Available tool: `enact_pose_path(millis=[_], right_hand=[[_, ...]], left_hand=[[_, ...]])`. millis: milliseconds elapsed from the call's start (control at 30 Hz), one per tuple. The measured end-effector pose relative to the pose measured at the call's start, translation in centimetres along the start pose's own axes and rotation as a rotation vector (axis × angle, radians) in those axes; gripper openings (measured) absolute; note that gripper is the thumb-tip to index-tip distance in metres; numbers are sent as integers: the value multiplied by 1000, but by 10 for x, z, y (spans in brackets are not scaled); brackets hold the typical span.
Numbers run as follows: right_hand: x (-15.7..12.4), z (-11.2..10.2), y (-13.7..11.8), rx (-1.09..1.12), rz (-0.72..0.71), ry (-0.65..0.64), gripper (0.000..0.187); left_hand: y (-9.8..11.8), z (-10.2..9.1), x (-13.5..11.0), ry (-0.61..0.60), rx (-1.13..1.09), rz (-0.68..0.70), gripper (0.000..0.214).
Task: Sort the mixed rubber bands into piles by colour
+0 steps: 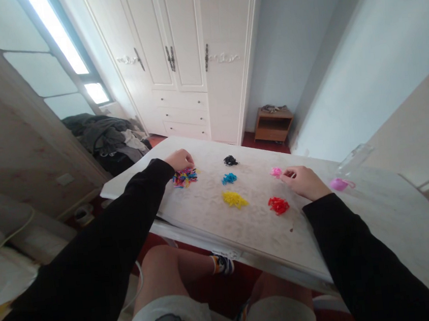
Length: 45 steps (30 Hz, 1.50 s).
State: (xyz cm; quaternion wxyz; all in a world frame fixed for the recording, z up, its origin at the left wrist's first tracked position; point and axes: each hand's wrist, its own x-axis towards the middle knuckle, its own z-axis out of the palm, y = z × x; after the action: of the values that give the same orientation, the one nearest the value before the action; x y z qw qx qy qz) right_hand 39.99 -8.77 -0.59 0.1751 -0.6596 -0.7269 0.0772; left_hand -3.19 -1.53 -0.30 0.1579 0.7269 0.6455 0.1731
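My left hand (pixel 180 160) is at the far edge of a mixed pile of small multicoloured pieces (pixel 185 178), which look like little rubber bands. Its fingers are curled together, and whatever may be between them is hidden. Beside a small pink pile (pixel 276 172), my right hand (pixel 304 180) has its thumb and fingers pinched; I cannot make out what is in them. Between the hands lie separate piles of black (pixel 230 160), blue (pixel 229 178) and yellow pieces (pixel 235 199). A red pile (pixel 278 205) lies nearer me, just left of my right forearm.
The piles lie on a white table (pixel 205 217). Right of my right hand are a pink pouch-like object (pixel 340 184) and a clear container (pixel 356 158). Beyond stand a white wardrobe (pixel 189 102), a small wooden cabinet (pixel 273 125) and heaped dark clothes (pixel 104 136).
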Motion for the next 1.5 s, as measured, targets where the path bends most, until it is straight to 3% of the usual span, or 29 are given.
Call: enact_pose_path(millis=[367, 600, 933, 1200, 1367, 1500], right_hand=[[-1, 0, -1, 21, -15, 1, 22], [-1, -1, -2, 30, -16, 1, 24], [-2, -2, -4, 71, -66, 26, 27], [-7, -5, -19, 384, -417, 126, 19], [-11, -7, -27, 522, -439, 204, 14], [-9, -3, -27, 631, -372, 197, 19]], left_hand=[[-10, -9, -4, 95, -193, 38, 16], [3, -8, -13, 116, -596, -30, 20], [51, 7, -20, 47, -932, 11, 27], [126, 48, -8, -167, -1208, 176, 48], [173, 77, 6, -322, -1227, 350, 43], [192, 94, 14, -435, -1238, 418, 41]])
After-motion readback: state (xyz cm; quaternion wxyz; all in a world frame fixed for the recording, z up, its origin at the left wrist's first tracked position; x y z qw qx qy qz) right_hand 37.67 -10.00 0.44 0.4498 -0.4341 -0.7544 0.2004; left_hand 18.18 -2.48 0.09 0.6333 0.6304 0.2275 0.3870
